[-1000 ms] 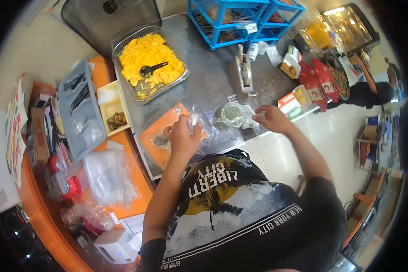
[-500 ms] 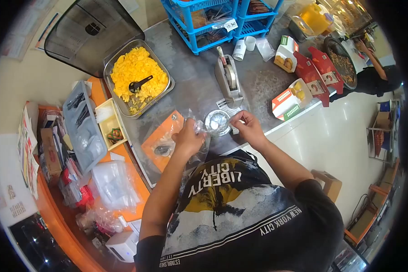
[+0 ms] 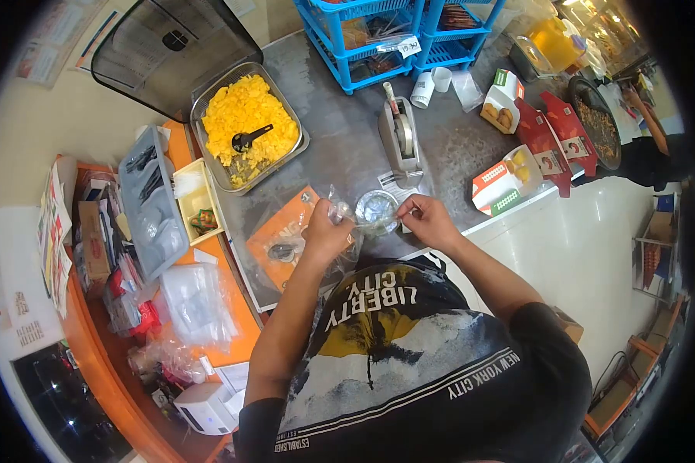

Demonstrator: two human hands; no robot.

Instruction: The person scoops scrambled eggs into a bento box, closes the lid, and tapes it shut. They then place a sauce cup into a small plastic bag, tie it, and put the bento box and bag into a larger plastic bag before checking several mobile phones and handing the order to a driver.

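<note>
Both hands pinch a clear plastic bag over a grey counter.

From the head camera: the left hand [image 3: 324,231] and right hand [image 3: 427,221] each close their fingers on the crinkly, see-through plastic bag [image 3: 357,220], stretched between them at the counter's [image 3: 347,147] near edge. A small round clear cup [image 3: 377,207] sits inside it or just behind; which is unclear. A steel tray [image 3: 300,148] holds yellow food and a black scoop [image 3: 250,139]. A tape dispenser [image 3: 401,137] stands just beyond the bag.
</note>
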